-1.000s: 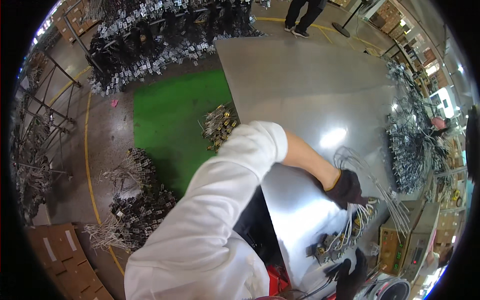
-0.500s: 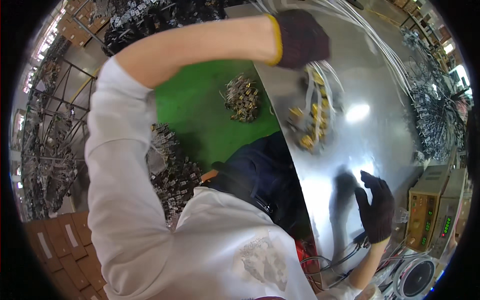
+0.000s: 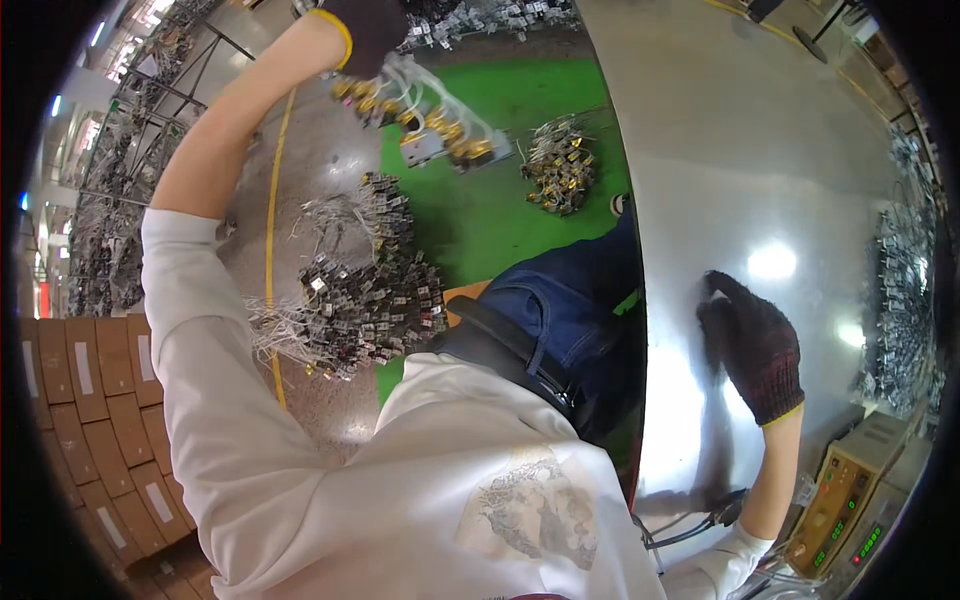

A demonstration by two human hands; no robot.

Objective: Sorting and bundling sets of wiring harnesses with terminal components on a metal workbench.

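Head view: I have the left hand [image 3: 372,38] gripping a bundle of white-wired components [image 3: 440,128] beyond the table's [image 3: 690,130] left edge; the right hand [image 3: 752,345], fingers parted, looks empty. I judge this a carry, calling next for a steady grip.

— Furniture?
— One grey metal table [image 3: 690,180] lay beneath the right-hand fingers [image 3: 738,290]; white glare [image 3: 772,262] shone just beyond them.
— Floor?
— One green section [image 3: 470,215] spread left of those fingers; grey flooring [image 3: 325,160] with one yellow line [image 3: 270,250] ran farther left.
— Surroundings?
— Stacked brown cartons [image 3: 103,380] stood far left of them, one dark rack [image 3: 229,40] farther ahead.
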